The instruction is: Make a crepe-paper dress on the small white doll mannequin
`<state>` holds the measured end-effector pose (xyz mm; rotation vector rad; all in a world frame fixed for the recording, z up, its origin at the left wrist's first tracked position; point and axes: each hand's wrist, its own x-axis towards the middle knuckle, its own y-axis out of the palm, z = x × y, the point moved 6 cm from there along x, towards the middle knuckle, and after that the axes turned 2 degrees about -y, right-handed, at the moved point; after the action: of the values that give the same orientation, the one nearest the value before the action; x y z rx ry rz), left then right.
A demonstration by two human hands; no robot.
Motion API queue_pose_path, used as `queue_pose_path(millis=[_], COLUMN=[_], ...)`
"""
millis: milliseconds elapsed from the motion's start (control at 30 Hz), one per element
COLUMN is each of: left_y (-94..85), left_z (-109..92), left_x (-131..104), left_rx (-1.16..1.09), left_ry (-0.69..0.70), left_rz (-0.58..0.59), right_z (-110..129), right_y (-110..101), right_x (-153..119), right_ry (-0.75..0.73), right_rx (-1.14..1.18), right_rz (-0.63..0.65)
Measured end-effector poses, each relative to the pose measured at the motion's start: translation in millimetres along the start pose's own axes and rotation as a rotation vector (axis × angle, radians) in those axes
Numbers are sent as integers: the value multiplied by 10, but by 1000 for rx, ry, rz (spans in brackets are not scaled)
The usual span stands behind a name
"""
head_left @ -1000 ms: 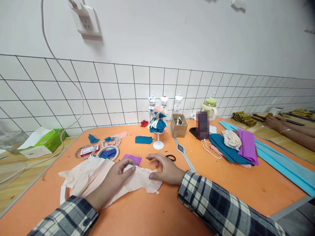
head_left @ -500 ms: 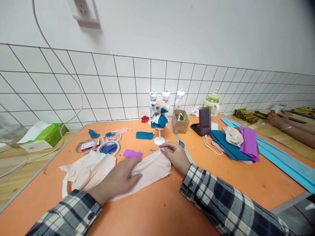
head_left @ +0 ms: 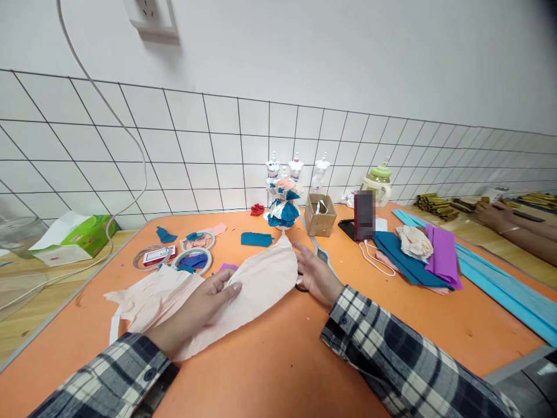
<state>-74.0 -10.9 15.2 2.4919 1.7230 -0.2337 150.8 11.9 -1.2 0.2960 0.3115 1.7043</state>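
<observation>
A pale pink sheet of crepe paper (head_left: pixel 256 284) is stretched between my two hands, its right end lifted off the table. My left hand (head_left: pixel 209 302) grips the sheet near its middle, with the thumb on top. At the right edge, my right hand (head_left: pixel 319 276) holds the paper, its fingertips partly hidden behind it. A dark loop, like a scissors handle (head_left: pixel 301 288), shows just under that hand. More crumpled pale pink crepe paper (head_left: pixel 152 296) lies beneath and left of my left hand. Beyond the sheet stands a small dress form (head_left: pixel 284 212) in blue, white and pink crepe.
Rolls of tape (head_left: pixel 200 259) and blue scraps (head_left: pixel 256 238) lie at left and centre. A cardboard box (head_left: pixel 321 215), a phone (head_left: pixel 364 216), a bottle (head_left: pixel 378 177) and folded crepe paper (head_left: pixel 444 255) stand or lie right. Another person's hand (head_left: pixel 491 213) is at far right.
The sheet's right end has risen and spread out flatter, covering the dress form's base and most of the purple scrap. My right hand has shifted slightly down along the edge.
</observation>
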Motion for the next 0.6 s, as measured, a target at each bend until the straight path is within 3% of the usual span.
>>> queue_pose_path(millis=[67, 133, 233, 367, 433, 533, 600], left_y=[-34, -75, -119, -121, -139, -227, -298], left_z=[-41, -59, -38, -7, 5, -2, -18], left_x=[-10, -7, 27, 53, 29, -24, -40], left_rx=[-57, -48, -21, 19, 42, 71, 101], left_ry=[0, -5, -37, -85, -121, -113, -61], left_rz=[-58, -94, -78, -24, -65, -224, -324], right_z=[-91, -124, -103, -69, 5, 152, 189], right_y=[78, 63, -16, -71, -80, -93, -100], right_x=[-42, -50, -11, 42, 57, 52, 43], right_ry=[135, 170, 125, 63, -45, -223, -249], right_rx=[-5, -51, -82, -165, -448, -1013, -1277], right_rz=[69, 26, -49, -25, -11, -55, -45])
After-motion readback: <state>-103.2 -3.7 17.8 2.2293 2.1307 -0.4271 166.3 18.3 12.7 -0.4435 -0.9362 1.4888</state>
